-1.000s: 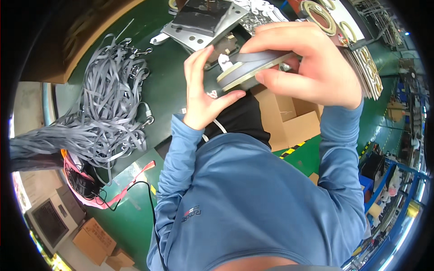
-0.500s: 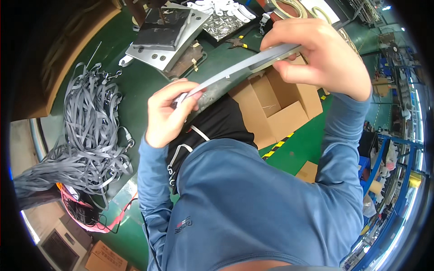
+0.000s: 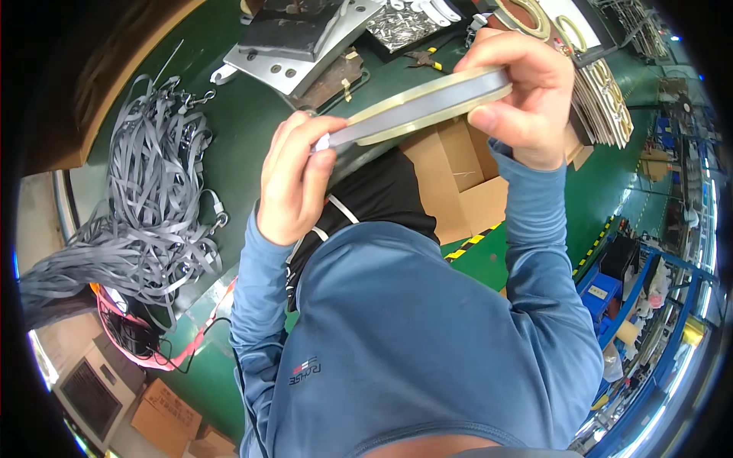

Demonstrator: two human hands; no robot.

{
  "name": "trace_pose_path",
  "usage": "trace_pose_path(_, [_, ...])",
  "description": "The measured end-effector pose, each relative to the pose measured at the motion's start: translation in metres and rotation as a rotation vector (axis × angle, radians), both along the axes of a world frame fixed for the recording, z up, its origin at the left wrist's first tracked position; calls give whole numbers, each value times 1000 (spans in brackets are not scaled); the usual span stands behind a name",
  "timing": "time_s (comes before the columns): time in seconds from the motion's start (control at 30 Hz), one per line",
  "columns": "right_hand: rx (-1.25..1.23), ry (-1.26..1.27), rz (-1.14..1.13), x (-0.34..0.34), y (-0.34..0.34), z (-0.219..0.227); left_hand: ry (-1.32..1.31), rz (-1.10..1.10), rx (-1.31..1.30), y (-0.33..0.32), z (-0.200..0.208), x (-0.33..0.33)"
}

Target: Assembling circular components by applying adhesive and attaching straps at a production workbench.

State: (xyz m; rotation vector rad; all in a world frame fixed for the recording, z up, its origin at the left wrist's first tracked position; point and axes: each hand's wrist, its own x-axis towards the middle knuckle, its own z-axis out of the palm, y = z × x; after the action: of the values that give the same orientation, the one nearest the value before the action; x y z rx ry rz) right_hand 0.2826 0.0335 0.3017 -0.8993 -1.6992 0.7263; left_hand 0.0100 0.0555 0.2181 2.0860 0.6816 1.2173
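A flat roll of grey strap tape with a pale yellow rim is held edge-on between both hands, above the green table. My right hand grips its right end with thumb under and fingers over. My left hand pinches the left end, where a loose white tip of tape shows. Both arms are in blue sleeves.
A big heap of grey straps with metal clips lies at the left on the green table. A metal plate fixture stands at the top. An open cardboard box sits under the roll. Stacked rolls lie at the right.
The roll has risen and turned more edge-on toward the camera. My left hand moved up along its left end, and my right hand shifted a little to the right.
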Motion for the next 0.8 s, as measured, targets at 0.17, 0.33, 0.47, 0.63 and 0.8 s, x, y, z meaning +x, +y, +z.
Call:
trace_pose_path(0.17, [-48,373,149,-12,5,-20,-3,129,166,4,5,2])
trace_pose_path(0.33, [-43,282,69,-13,7,-23,110,114,261,18,12,-14])
trace_pose_path(0.47, [-43,422,78,-20,8,-38,36,38,183,10,-2,-2])
trace_pose_path(0.63, [23,510,-98,-41,0,-55,-22,41,106,11,2,-4])
trace_pose_path(0.8, [27,795,-346,-106,-34,-71,-104,152,51,8,8,1])
